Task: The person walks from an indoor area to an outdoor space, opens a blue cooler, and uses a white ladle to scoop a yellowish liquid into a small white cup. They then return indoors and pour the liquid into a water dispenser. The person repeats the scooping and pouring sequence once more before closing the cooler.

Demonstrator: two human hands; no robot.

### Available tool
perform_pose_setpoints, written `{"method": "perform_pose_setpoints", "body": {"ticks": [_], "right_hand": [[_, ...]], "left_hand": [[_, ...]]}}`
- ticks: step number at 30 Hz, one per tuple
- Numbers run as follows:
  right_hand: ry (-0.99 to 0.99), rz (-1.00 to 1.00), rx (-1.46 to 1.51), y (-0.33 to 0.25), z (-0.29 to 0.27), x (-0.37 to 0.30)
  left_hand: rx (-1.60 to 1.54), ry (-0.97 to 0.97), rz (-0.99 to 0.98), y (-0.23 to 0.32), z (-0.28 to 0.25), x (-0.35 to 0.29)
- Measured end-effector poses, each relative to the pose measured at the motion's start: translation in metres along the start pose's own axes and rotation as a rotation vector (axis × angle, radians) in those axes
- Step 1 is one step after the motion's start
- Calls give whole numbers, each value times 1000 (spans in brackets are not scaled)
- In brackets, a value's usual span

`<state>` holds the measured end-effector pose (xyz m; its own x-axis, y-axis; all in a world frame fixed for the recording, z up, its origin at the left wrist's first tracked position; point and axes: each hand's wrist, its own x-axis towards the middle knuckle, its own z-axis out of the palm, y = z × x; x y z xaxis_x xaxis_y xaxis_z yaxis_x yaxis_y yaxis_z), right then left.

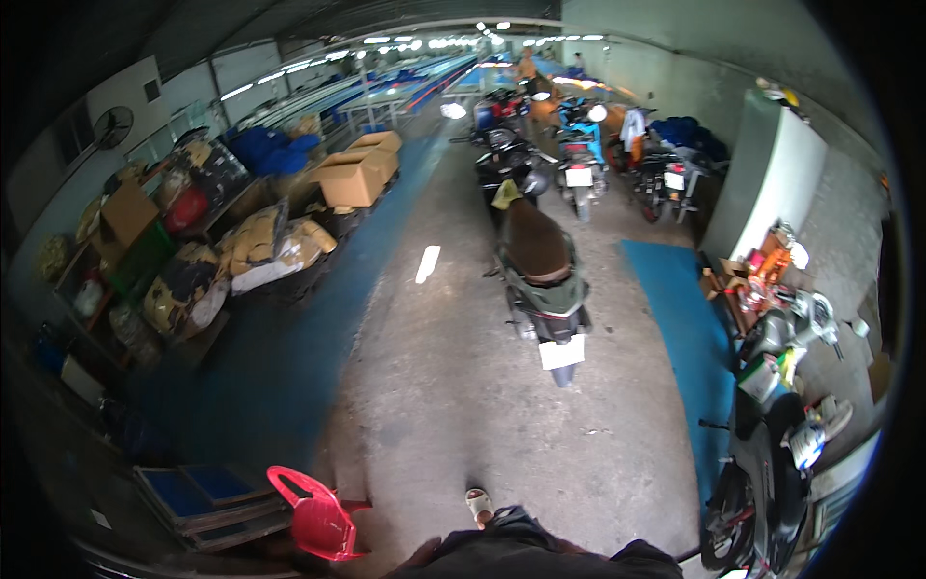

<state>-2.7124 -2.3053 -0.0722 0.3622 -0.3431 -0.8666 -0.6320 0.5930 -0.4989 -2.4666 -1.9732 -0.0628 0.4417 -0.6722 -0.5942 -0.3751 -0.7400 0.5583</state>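
Note:
Neither of my hands shows plainly; dark clothing covers the lower edge, and no fingers can be made out there. A foot in a light sandal steps out in front of it on the concrete floor. To the left of the foot stands a red plastic chair. Straight ahead, a dark scooter with a brown seat is parked with its rear toward me. A yellowish cloth lies at the front of its seat.
More motorbikes stand beyond the scooter. Another motorbike is close on the right, by a blue floor strip. Cardboard boxes and wrapped bundles line the left. Blue framed panels lie near the chair.

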Motion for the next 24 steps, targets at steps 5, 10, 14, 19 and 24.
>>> {"method": "perform_pose_setpoints", "body": {"ticks": [5,10,14,19,24], "right_hand": [[-161,-198,-261,-179,58,74],[-330,-201,-459,-314,118,156],[-429,-69,-536,-387,169,227],[-501,74,-393,-504,242,284],[-535,-121,-411,-659,261,313]], "left_hand": [[-1873,13,-196,14,-105,51],[-2084,4,-222,-12,-199,125],[-2253,-282,-45,-48,-290,222],[-1671,2,-215,-49,-445,354],[-140,186,9,-40,-600,480]]}}
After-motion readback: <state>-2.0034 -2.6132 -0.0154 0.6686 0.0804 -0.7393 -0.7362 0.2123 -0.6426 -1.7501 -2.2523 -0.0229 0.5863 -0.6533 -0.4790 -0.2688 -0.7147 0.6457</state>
